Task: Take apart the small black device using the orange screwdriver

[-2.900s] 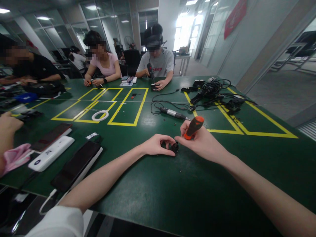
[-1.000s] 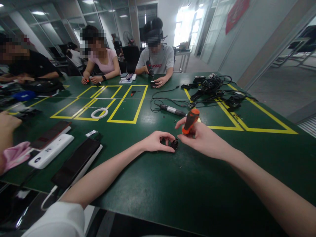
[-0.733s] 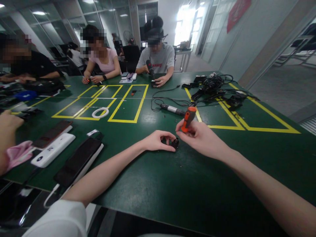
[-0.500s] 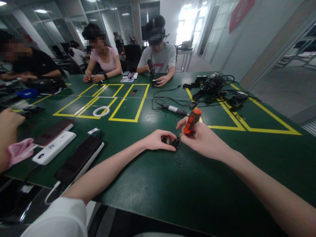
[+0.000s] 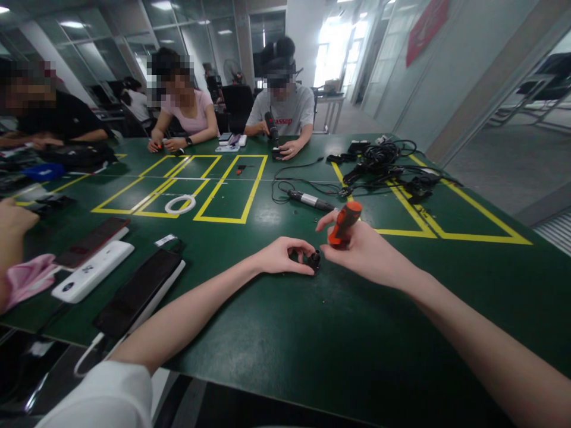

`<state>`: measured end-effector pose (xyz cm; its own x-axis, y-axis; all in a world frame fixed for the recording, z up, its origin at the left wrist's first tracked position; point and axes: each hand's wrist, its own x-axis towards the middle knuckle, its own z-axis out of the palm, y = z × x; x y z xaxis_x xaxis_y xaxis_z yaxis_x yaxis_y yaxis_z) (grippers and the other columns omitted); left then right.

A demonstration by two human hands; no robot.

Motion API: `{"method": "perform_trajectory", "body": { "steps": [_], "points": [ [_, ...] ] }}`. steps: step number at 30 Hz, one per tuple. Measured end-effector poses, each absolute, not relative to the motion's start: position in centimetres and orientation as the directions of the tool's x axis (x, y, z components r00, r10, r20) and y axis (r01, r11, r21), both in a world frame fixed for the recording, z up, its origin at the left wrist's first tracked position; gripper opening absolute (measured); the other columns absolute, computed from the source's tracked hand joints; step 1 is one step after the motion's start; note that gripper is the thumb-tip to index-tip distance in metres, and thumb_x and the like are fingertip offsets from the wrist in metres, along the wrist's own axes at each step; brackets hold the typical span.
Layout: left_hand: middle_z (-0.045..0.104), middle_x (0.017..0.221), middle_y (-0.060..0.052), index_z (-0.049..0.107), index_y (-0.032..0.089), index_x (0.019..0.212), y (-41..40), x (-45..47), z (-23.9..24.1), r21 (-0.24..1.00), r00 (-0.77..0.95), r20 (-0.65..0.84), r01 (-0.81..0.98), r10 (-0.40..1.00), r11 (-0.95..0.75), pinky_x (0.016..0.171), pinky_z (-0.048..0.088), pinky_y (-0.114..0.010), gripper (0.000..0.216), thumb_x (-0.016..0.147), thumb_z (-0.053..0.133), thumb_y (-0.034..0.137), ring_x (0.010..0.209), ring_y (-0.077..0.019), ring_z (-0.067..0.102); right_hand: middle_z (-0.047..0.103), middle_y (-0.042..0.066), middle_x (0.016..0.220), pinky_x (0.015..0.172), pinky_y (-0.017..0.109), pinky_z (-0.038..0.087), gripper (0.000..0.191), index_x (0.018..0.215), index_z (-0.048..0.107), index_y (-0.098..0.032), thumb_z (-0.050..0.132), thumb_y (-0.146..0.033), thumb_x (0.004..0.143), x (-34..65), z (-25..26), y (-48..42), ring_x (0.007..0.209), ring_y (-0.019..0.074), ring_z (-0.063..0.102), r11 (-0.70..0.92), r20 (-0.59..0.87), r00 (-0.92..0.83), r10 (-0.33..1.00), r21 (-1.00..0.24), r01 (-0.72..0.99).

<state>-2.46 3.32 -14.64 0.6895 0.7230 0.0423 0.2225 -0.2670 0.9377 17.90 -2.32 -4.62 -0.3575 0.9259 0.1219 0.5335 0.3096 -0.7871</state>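
Between the thumb and fingers of my left hand (image 5: 288,255) is a small black part (image 5: 314,260) with a short round post on top, held low at the green table (image 5: 250,333). My right hand (image 5: 363,246) grips a screwdriver (image 5: 345,223) by its orange and dark grey handle, which leans with its butt up and to the right. The hand hides the shaft, and I cannot tell whether the tip touches the black part. Just behind the right hand lies a grey and black electric screwdriver (image 5: 311,200) with a cord.
A heap of black cables (image 5: 379,157) lies at the back right. White tape roll (image 5: 180,204) rests by yellow tape outlines. To my left are a black pouch (image 5: 138,291), a white power strip (image 5: 93,270) and a phone (image 5: 92,241). Several co-workers sit around the table.
The view has shifted slightly. The screwdriver handle leans a little more to the right and sits slightly lower; my left hand keeps its hold on the black part.
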Motion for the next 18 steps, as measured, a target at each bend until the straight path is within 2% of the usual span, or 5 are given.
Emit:
{"method": "perform_trajectory", "body": {
  "steps": [2, 7, 9, 14, 18],
  "points": [
    [0.07, 0.08, 0.0, 0.076, 0.013, 0.107, 3.28, -2.47, -14.45, 0.937, 0.689, 0.037, 0.228, 0.724, -0.266, 0.071, 0.043, -0.026, 0.047, 0.067, 0.091, 0.035, 0.072, -0.0119, 0.059, 0.05, -0.006, 0.062, 0.054, 0.027, 0.037, 0.028, 0.098, 0.06, -0.019, 0.062, -0.02, 0.07, 17.77, -4.87, -2.25, 0.054, 0.0137, 0.045, 0.3, 0.115, -0.356, 0.927, -0.796, 0.526],
    [0.069, 0.08, 0.0, 0.076, 0.013, 0.103, 3.21, -2.45, -14.13, 0.933, 0.696, 0.041, 0.231, 0.717, -0.277, 0.071, 0.043, -0.025, 0.043, 0.068, 0.09, 0.035, 0.071, -0.0114, 0.058, 0.057, -0.001, 0.068, 0.059, 0.029, 0.041, 0.009, 0.082, 0.06, -0.019, 0.06, -0.028, 0.078, 17.52, -5.52, -2.01, 0.06, 0.0155, 0.052, 0.347, 0.199, -0.329, 0.923, -0.798, 0.493],
    [0.069, 0.081, 0.0, 0.076, 0.013, 0.104, 3.22, -2.45, -14.2, 0.937, 0.694, 0.043, 0.221, 0.719, -0.27, 0.071, 0.043, -0.025, 0.044, 0.068, 0.091, 0.034, 0.071, -0.0112, 0.058, 0.057, -0.002, 0.068, 0.06, 0.029, 0.041, 0.011, 0.085, 0.062, -0.019, 0.06, -0.027, 0.078, 17.63, -5.44, -1.98, 0.06, 0.0155, 0.052, 0.351, 0.193, -0.344, 0.919, -0.797, 0.492],
    [0.069, 0.08, 0.001, 0.076, 0.013, 0.107, 3.21, -2.51, -14.36, 0.943, 0.694, 0.038, 0.213, 0.719, -0.255, 0.071, 0.043, -0.025, 0.047, 0.068, 0.09, 0.034, 0.071, -0.0112, 0.058, 0.055, -0.005, 0.068, 0.057, 0.028, 0.039, 0.028, 0.101, 0.062, -0.018, 0.062, -0.024, 0.073, 17.93, -5.03, -2.05, 0.057, 0.0144, 0.049, 0.315, 0.144, -0.357, 0.923, -0.814, 0.487],
    [0.069, 0.08, 0.0, 0.076, 0.013, 0.106, 3.18, -2.51, -14.26, 0.937, 0.697, 0.039, 0.223, 0.716, -0.269, 0.072, 0.044, -0.026, 0.046, 0.068, 0.09, 0.034, 0.072, -0.0116, 0.058, 0.045, -0.007, 0.06, 0.059, 0.028, 0.039, 0.013, 0.087, 0.06, -0.021, 0.058, -0.023, 0.074, 17.71, -5.26, -2.18, 0.056, 0.0141, 0.046, 0.34, 0.176, -0.341, 0.923, -0.787, 0.514]
  ]
}}
